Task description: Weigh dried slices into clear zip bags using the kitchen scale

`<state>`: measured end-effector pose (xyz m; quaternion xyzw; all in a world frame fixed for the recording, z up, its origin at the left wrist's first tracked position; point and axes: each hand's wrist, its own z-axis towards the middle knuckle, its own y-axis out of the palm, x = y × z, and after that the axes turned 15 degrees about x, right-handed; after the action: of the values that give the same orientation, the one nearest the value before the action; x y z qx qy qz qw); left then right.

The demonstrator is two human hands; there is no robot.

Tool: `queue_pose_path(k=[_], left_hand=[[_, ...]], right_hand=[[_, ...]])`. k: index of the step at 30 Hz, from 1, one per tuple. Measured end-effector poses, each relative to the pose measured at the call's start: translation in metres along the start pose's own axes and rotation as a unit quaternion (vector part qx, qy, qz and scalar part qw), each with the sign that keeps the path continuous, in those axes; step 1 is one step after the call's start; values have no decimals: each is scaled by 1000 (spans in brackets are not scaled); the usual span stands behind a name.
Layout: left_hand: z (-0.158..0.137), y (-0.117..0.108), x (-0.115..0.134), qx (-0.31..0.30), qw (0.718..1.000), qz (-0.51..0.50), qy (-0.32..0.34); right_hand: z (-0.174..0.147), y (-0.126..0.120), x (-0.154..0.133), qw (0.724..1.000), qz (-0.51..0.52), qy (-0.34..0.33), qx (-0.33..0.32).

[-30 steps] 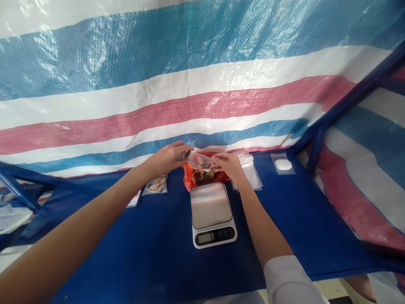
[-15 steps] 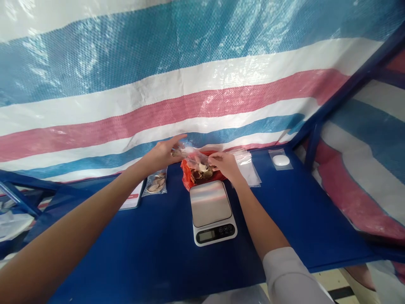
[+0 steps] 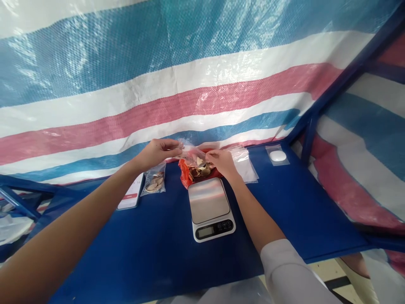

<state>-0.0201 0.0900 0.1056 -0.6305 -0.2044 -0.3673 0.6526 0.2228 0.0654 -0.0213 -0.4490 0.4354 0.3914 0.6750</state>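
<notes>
My left hand (image 3: 160,153) pinches one side of a clear plastic bag (image 3: 190,152). The fingers of my right hand (image 3: 220,162) are closed at the bag's other side. Beneath the bag lies an open red plastic bag (image 3: 184,172) with brownish dried slices (image 3: 199,169) in it. Whether any slices are inside the clear bag I cannot tell. Just in front stands a white digital kitchen scale (image 3: 211,207) with a bare metal plate; its display shows no figure I can read.
Left of the red bag are a clear bag of pale slices (image 3: 155,182) and a phone (image 3: 131,195) with a lit screen. To the right lie a stack of clear zip bags (image 3: 245,165) and a bagged white oval object (image 3: 277,156). A striped tarp (image 3: 177,97) hangs behind the blue table (image 3: 152,245).
My left hand has swung lower and turned, its fingers now closed together on the clear bag's edge. More of the phone shows. My right hand stays about where it was.
</notes>
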Motion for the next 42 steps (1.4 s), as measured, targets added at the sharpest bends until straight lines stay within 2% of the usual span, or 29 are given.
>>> queue_pose_path(k=[3, 8, 13, 19, 24, 31, 35, 42], left_hand=[[1, 0, -1, 15, 1000, -14, -3], [3, 3, 8, 62, 998, 6, 8], [4, 8, 17, 74, 996, 40, 32], [0, 8, 7, 92, 995, 31, 10], [-3, 2, 0, 95, 994, 45, -18], [0, -1, 18, 147, 989, 19, 11], [0, -1, 20, 140, 990, 2, 34], [-6, -5, 6, 125, 991, 5, 44]], right_hand=[[-1, 0, -3, 1000, -7, 9, 14], [-3, 0, -7, 1000, 3, 31, 1], [-4, -1, -14, 999, -42, 12, -2], [-5, -3, -16, 998, -60, 13, 0], [-5, 1, -9, 999, -9, 42, 11], [-5, 4, -15, 988, 113, 105, 11], [-3, 5, -17, 993, 90, 73, 13], [-2, -1, -18, 999, -2, 28, 26]])
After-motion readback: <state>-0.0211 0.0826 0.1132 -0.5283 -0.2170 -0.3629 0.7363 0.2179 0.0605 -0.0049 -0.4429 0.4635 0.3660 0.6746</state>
